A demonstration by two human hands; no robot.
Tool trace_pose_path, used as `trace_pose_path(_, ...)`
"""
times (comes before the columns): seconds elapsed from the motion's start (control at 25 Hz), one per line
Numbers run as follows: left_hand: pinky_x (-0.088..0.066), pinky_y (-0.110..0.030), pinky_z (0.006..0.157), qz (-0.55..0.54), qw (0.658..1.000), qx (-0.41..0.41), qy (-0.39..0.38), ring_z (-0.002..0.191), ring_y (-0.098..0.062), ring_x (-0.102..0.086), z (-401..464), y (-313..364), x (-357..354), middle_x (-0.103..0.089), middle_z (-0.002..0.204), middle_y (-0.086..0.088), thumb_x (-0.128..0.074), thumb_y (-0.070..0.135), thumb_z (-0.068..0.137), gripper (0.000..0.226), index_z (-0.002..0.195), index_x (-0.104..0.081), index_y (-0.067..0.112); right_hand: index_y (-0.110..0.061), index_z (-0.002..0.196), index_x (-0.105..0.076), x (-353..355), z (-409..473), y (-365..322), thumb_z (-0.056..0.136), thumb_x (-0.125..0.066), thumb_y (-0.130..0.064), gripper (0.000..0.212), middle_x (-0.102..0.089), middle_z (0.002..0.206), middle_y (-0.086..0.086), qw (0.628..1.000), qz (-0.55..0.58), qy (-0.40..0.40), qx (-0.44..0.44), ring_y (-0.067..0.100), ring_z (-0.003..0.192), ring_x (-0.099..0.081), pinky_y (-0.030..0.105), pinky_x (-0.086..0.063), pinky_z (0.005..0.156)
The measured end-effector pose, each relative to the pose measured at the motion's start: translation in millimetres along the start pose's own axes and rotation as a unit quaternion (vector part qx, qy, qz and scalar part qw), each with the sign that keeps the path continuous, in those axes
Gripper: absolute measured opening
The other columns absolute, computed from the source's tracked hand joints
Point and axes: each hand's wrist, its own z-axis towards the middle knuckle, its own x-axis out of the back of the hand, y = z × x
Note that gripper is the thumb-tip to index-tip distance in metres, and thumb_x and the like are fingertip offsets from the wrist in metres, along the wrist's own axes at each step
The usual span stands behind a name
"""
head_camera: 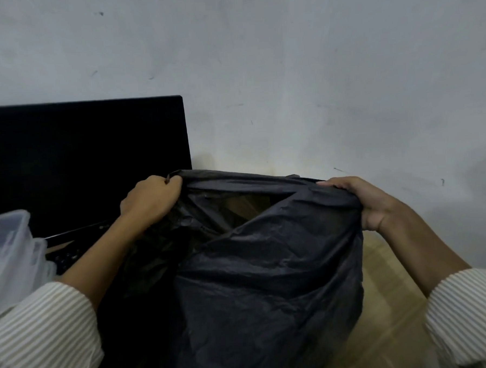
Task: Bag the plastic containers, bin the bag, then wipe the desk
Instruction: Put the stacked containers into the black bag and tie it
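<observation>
- Wall (314, 67): pale, scuffed, fills the upper half behind everything.
- Black panel (80, 158): dark flat slab at left, upright against the wall, probably a monitor (nothing on it to confirm).
- Black bag (269, 281): thin plastic film, crumpled, hanging in front of the person over the desk. Mouth is stretched between the two hands and gapes open at the top. Looks slack and near empty, so judged very light. Soft, no stiffness, slippery film that could tear under a sharp pull. Best taken at the bunched rim, where both hands already are.
- Desk (390, 331): light wood-look top, visible to the right of and below the bag.
- Plastic containers (9, 252): clear, rigid, apparently stacked, at the left edge just beside the left sleeve. Not in the bag yet. Judged light and stiff, smooth-walled, so grip by rim or side walls, one at a time.
- Left hand (149, 200): fingers curled tight round the left end of the bag rim, knuckles up.
- Right hand (361, 203): fingers folded over the right end of the rim, thumb side toward the camera, pinching gathered film.
- Keyboard (65, 258): dark sliver between containers and left forearm (mostly hidden).
- Step judged: bag being held open for loading; binning and wiping not started.
</observation>
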Motion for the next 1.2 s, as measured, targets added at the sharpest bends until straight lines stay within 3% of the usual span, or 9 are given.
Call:
trace_pose_path(0.16, -0.022, -0.053, 0.112, 0.081, 0.945, -0.307, 0.075, 0.139, -0.026, -0.031, -12, 30, 4, -0.032, 0.152, -0.002, -0.049, 0.055, 0.077, 0.074, 0.142, -0.031, 0.027, -0.018, 0.076, -0.077, -6, -1, -3, 0.074, -0.065, -0.041, 0.026, -0.073, 0.081, 0.004, 0.999, 0.014, -0.033, 0.02, 0.018, 0.069, -0.07, 0.027, -0.058, 0.068)
trace_pose_path(0.28, -0.012, -0.048, 0.116, 0.146, 0.9, -0.407, -0.064, 0.144, -0.019, -0.024, -15, 66, -17, -0.034, 0.153, 0.003, -0.055, 0.055, 0.085, 0.074, 0.147, -0.024, 0.028, -0.016, 0.077, -0.078, -12, -6, -10, 0.056, -0.08, -0.052, 0.042, -0.075, 0.084, 0.006, 0.994, 0.03, -0.086, 0.056, 0.018, 0.072, -0.073, 0.028, -0.059, 0.062)
trace_pose_path(0.4, -0.036, -0.033, 0.079, 0.054, 0.92, -0.366, -0.131, 0.108, -0.033, -0.057, -7, 78, -37, -0.064, 0.112, -0.016, -0.049, 0.024, 0.096, 0.022, 0.11, -0.056, 0.008, -0.019, 0.071, -0.079, -6, -14, -17, 0.029, -0.091, -0.045, 0.051, -0.076, 0.084, 0.004, 0.984, -0.14, -0.096, 0.059, 0.016, 0.074, -0.073, 0.026, -0.058, 0.061)
trace_pose_path(0.52, -0.043, -0.036, 0.077, 0.02, 0.94, -0.332, -0.08, 0.098, -0.035, -0.059, 3, 75, -27, -0.064, 0.104, -0.019, -0.044, 0.018, 0.096, 0.016, 0.099, -0.056, 0.008, -0.014, 0.096, -0.076, 3, -9, -22, 0.063, -0.087, -0.031, 0.039, -0.075, 0.099, 0.008, 0.911, -0.403, -0.08, 0.038, 0.025, 0.093, -0.072, 0.034, -0.057, 0.083)
trace_pose_path(0.64, -0.048, -0.043, 0.078, 0.067, 0.96, -0.271, 0.025, 0.096, -0.039, -0.058, 5, 72, -8, -0.062, 0.104, -0.02, -0.043, 0.03, 0.095, 0.024, 0.102, -0.056, 0.011, -0.006, 0.094, -0.072, 4, 9, -19, 0.081, -0.071, -0.017, 0.017, -0.072, 0.096, 0.018, 0.865, -0.484, 0.103, 0.086, 0.033, 0.09, -0.069, 0.036, -0.057, 0.072)
trace_pose_path(0.76, -0.044, -0.042, 0.073, 0.098, 0.968, -0.206, 0.101, 0.093, -0.041, -0.057, 5, 60, 5, -0.061, 0.101, -0.019, -0.042, 0.032, 0.095, 0.029, 0.102, -0.056, 0.007, -0.003, 0.091, -0.069, 2, 21, -9, 0.088, -0.059, -0.015, 0.016, -0.067, 0.087, 0.016, 0.886, -0.413, 0.173, 0.116, 0.029, 0.076, -0.065, 0.03, -0.054, 0.062)
trace_pose_path(0.88, -0.044, -0.042, 0.072, 0.083, 0.975, -0.168, 0.12, 0.091, -0.042, -0.058, 1, 48, 12, -0.06, 0.099, -0.021, -0.041, 0.03, 0.095, 0.029, 0.098, -0.055, 0.005, -0.003, 0.091, -0.068, -9, 21, -2, 0.093, -0.057, -0.01, 0.014, -0.072, 0.082, 0.012, 0.989, -0.115, 0.057, 0.068, 0.02, 0.068, -0.068, 0.028, -0.058, 0.062)
trace_pose_path(0.96, -0.045, -0.042, 0.072, 0.059, 0.982, -0.144, 0.107, 0.088, -0.04, -0.057, -1, 41, 12, -0.059, 0.095, -0.02, -0.041, 0.028, 0.095, 0.029, 0.095, -0.055, 0.003, -0.001, 0.095, -0.068, -16, 19, 4, 0.094, -0.052, -0.008, 0.017, -0.073, 0.082, 0.01, 0.999, 0.031, -0.027, 0.028, 0.018, 0.068, -0.071, 0.028, -0.06, 0.064)
trace_pose_path(1.2, -0.041, -0.036, 0.065, 0.095, 0.988, -0.084, 0.085, 0.074, -0.03, -0.049, 2, 15, 18, -0.055, 0.087, -0.012, -0.041, 0.033, 0.096, 0.029, 0.094, -0.055, 0.008, -0.007, 0.07, -0.076, -27, 0, 0, 0.076, -0.064, -0.038, 0.034, -0.072, 0.071, 0.009, 0.997, 0.02, -0.072, 0.032, 0.019, 0.061, -0.069, 0.024, -0.057, 0.061)
